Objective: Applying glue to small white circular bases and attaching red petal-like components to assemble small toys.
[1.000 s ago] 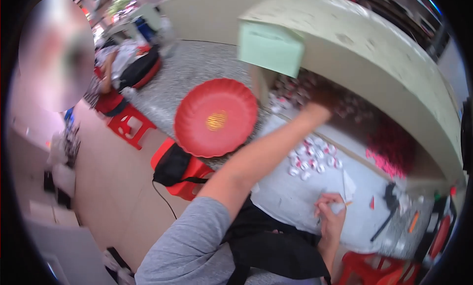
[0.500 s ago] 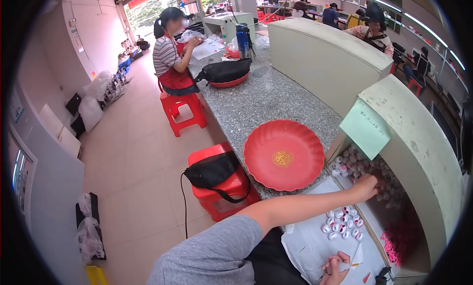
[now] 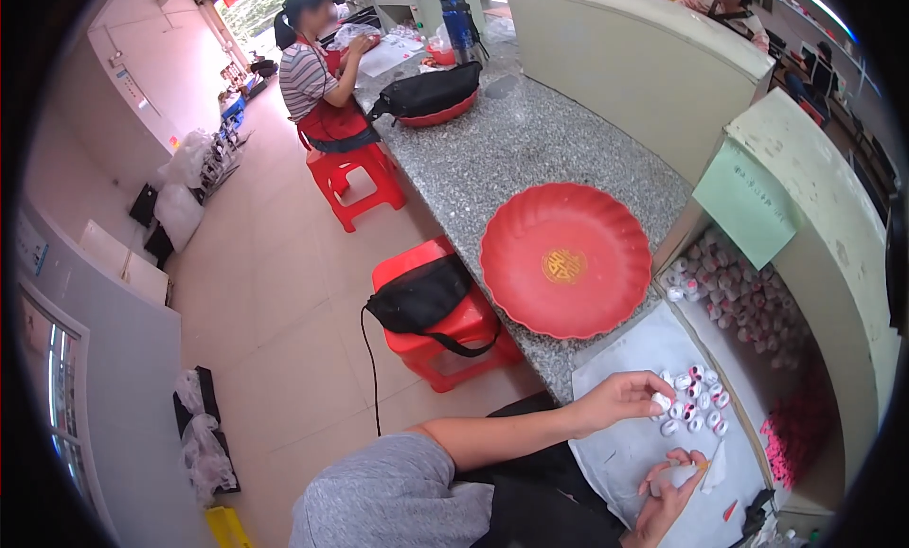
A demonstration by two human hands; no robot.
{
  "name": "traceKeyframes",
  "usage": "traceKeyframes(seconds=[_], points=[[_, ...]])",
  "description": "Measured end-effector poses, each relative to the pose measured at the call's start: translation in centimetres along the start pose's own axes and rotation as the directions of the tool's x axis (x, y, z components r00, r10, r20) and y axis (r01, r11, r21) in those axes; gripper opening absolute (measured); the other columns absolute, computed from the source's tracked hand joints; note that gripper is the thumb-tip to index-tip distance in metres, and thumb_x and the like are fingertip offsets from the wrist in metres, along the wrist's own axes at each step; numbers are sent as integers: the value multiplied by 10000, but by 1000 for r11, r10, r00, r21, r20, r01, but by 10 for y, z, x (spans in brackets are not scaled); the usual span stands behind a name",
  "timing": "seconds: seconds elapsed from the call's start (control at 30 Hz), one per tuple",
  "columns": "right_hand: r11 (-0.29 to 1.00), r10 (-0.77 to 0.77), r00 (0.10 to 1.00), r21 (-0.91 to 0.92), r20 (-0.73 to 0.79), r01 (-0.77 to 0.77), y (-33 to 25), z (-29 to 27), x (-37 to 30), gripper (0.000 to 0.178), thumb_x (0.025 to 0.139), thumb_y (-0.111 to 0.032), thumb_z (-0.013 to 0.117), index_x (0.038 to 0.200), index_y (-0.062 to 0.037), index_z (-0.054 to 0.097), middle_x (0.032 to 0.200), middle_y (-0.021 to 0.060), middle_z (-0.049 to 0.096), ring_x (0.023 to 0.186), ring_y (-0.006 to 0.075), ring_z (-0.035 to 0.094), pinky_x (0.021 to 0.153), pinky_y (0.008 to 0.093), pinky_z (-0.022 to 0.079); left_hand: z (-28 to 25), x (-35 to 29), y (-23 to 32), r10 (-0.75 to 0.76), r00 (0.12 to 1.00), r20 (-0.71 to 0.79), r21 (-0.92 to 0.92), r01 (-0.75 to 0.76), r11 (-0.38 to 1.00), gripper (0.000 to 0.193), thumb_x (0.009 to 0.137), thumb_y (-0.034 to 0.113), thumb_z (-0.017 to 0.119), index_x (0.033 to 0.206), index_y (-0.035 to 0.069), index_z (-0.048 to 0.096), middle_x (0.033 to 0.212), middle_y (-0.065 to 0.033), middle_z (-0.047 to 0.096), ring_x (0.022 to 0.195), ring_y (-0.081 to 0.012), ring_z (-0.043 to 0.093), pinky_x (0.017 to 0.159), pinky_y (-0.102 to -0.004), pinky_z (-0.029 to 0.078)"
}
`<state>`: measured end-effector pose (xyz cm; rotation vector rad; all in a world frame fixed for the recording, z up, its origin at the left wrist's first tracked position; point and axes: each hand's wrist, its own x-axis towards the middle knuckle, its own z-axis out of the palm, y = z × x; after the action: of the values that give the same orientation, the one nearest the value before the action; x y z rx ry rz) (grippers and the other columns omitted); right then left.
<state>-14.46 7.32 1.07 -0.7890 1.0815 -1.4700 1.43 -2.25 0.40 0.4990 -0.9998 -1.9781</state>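
My left hand (image 3: 620,402) pinches a small white rounded piece (image 3: 661,403) at the near-left edge of a cluster of similar pieces (image 3: 699,397). Those pieces are white with dark and pink marks, and lie on a white sheet (image 3: 606,463). Just nearer to me, my right hand (image 3: 670,499) is closed round a small whitish squeeze bottle (image 3: 680,474) with a yellow-orange tip. Its fingers partly hide the bottle. A crumpled bit of white paper (image 3: 720,468) lies beside that hand.
A red scalloped tray (image 3: 568,302) sits on the grey stone counter (image 3: 549,141). To the right, a pale green shelf (image 3: 833,207) shelters heaped white pieces (image 3: 748,302) and pink ones (image 3: 791,444). A red stool (image 3: 417,335) with a black bag (image 3: 421,297) stands left. Another person (image 3: 317,84) sits farther back.
My left hand has come back from the heap under the shelf to the cluster on the sheet, now with a white piece. My right hand still holds the bottle. The view has shifted.
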Motion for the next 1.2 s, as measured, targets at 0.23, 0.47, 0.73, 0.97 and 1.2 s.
traceKeyframes(seconds=[0.23, 0.47, 0.73, 0.97, 1.2], points=[[995, -52, 991, -86, -126, 41, -19, 4, 0, 240, 684, -74, 495, 896, 16, 429, 991, 130, 367, 706, 184, 481, 496, 261, 428, 7, -13, -6, -76, 996, -35, -107, 72, 992, 252, 758, 42, 513, 1003, 10, 468, 973, -56, 503, 921, -111, 469, 804, -294, 397], [959, -259, 951, -159, -168, 233, -25, -4, 3, 282, 693, -110, 545, 910, -18, 390, 903, 97, 411, 658, 160, 476, 505, 247, 416, 14, -10, -11, -67, 993, -96, -118, 55, 992, 331, 744, 35, 525, 1055, 20, 413, 1027, -99, 480, 949, -151, 471, 809, -311, 395], [917, -363, 873, 42, -325, 397, -28, 9, 9, 335, 602, -65, 607, 849, -49, 381, 870, 81, 384, 789, 117, 389, 678, 213, 347, 22, -11, -16, -46, 996, -80, -55, 42, 998, 333, 731, 43, 540, 1041, 25, 420, 1030, -116, 471, 952, -157, 460, 804, -312, 395], [789, -588, 786, -350, -191, 505, -20, 12, 0, 344, 633, -211, 631, 816, -56, 384, 766, 59, 359, 642, 132, 384, 560, 233, 344, 24, -10, -16, -37, 995, -93, -55, 32, 998, 333, 734, 46, 534, 1046, 29, 417, 1022, -114, 470, 942, -158, 463, 799, -324, 398], [686, -666, 744, -432, -51, 585, -19, 11, -4, 382, 587, -193, 709, 813, -66, 427, 774, 59, 414, 601, 132, 443, 528, 238, 395, 22, -11, -14, -25, 998, -52, -105, 20, 994, 335, 734, -35, 504, 1053, -3, 407, 1037, -111, 472, 986, -159, 448, 841, -280, 370]])
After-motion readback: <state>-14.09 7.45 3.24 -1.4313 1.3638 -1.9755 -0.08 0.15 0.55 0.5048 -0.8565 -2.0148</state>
